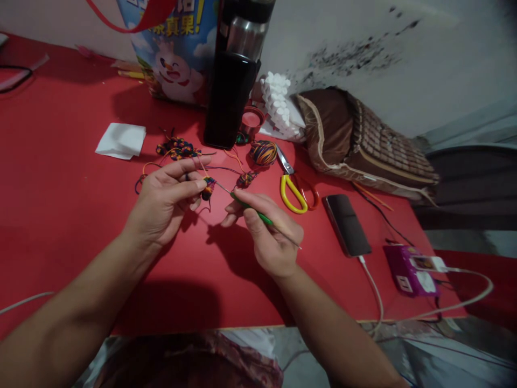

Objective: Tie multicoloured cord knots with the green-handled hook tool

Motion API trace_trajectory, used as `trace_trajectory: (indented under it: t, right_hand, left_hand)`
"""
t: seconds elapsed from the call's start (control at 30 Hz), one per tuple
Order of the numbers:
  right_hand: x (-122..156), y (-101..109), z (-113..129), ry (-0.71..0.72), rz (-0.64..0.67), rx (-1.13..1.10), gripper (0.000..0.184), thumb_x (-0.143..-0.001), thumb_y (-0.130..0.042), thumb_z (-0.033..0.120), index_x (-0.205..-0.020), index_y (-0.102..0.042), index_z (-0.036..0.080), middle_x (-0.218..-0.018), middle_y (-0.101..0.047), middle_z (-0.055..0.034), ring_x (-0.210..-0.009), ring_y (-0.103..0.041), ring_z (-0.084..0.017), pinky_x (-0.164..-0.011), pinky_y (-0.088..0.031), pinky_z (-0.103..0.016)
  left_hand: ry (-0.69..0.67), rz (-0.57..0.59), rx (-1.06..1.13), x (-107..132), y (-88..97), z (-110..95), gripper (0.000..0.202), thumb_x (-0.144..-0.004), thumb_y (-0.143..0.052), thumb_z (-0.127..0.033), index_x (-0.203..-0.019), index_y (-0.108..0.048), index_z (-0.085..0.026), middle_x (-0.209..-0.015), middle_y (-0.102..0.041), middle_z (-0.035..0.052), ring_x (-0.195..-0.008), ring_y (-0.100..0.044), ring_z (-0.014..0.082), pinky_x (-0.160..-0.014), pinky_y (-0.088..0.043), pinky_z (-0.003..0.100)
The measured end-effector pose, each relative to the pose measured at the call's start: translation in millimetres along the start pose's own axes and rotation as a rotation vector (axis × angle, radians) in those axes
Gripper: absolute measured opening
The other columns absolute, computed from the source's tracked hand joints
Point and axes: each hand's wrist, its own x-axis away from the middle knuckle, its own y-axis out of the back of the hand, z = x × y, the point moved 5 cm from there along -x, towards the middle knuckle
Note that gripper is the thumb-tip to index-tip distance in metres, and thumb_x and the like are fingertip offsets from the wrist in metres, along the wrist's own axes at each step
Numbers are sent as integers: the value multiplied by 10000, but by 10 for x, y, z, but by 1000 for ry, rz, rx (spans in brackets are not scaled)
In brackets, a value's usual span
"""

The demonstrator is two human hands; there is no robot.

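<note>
Between the thumb and fingers of my left hand [167, 196] is a small multicoloured crochet piece [207, 188], with a strand of yarn running up over the index finger. My right hand [270, 226] grips a crochet hook [264, 218] by its green handle, and the metal tip points left, close to the crochet piece. Whether the tip is inside a stitch is too small to tell. Behind my left hand lies a heap of multicoloured crochet work [177, 148]. A yarn ball [263, 153] and a smaller yarn bundle [245, 179] rest beyond my right hand.
Yellow-and-red-handled scissors [294, 193] lie right of the yarn. Behind stand a black phone [230, 99], a steel bottle [246, 37] and a printed bag [173, 64]. A cabled phone [346, 225], purple box [410, 269], brown cushion [363, 140] and white tissue [121, 140] lie around.
</note>
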Motion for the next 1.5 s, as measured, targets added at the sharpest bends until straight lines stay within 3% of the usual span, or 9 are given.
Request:
trace_trajectory:
  t: [0.3,0.5,0.7,1.0,1.2,1.33,1.43,1.5]
  right_hand:
    - [-7,16,45,27,13,9,363,-1064,-624,155,-1365,-762,303,-1017,-812,-45,-805,-801,-163,-826,-685,-386]
    - [-44,30,115,48,53,53,344,-1066,-618,167,-1353,-765,287,-980,-823,-56,-769,-801,-179,-809,-693,-401]
    - [-82,79,162,59,107,58,337,-1051,-639,159,-1337,-777,273,-921,-833,-52,-798,-808,-204,-825,-678,-422]
    - [-93,99,193,9,171,9,331,-1027,-666,123,-1291,-808,262,-938,-823,-51,-760,-787,-177,-780,-667,-370]
    - [-101,118,200,-19,209,-51,325,-1012,-682,110,-1270,-822,249,-931,-810,-53,-716,-773,-160,-720,-668,-342]
    - [-87,146,125,-109,220,-162,275,-1023,-692,163,-1244,-836,243,-955,-815,-62,-711,-784,-160,-686,-663,-325]
    - [-72,137,-2,-222,164,-369,246,-1047,-684,270,-1240,-835,255,-960,-823,-62,-677,-782,-162,-599,-645,-301]
    - [-74,108,-78,-264,93,-486,225,-1042,-689,300,-1201,-844,264,-899,-821,-44,-633,-767,-153,-574,-631,-288]
  left_hand:
    - [29,12,-61,-5,2,-60,328,-641,-834,-57,-962,-883,-108,-718,-680,30,-559,-541,70,-476,-436,171]
    - [24,63,-140,-5,-28,-112,350,-607,-866,-46,-940,-886,-152,-697,-638,0,-540,-522,55,-500,-433,178]
    - [124,110,-167,-33,28,-115,323,-601,-848,-82,-915,-884,-147,-712,-666,47,-558,-566,93,-504,-446,208]
    - [241,130,-211,-33,97,-72,332,-504,-799,-147,-817,-900,-191,-698,-664,52,-539,-519,105,-483,-499,236]
    - [277,217,-218,-57,128,-48,284,-498,-786,-137,-766,-874,-159,-616,-635,91,-502,-467,131,-424,-353,263]
    - [293,249,-195,-47,96,-45,267,-493,-789,-138,-744,-880,-155,-616,-627,76,-481,-454,106,-395,-292,229]
    - [232,290,-162,-27,24,-14,302,-528,-840,-103,-815,-896,-178,-647,-650,40,-498,-512,92,-427,-391,207]
    - [130,252,-128,-17,-6,14,343,-576,-880,-87,-900,-907,-196,-687,-685,27,-545,-584,100,-478,-470,202]
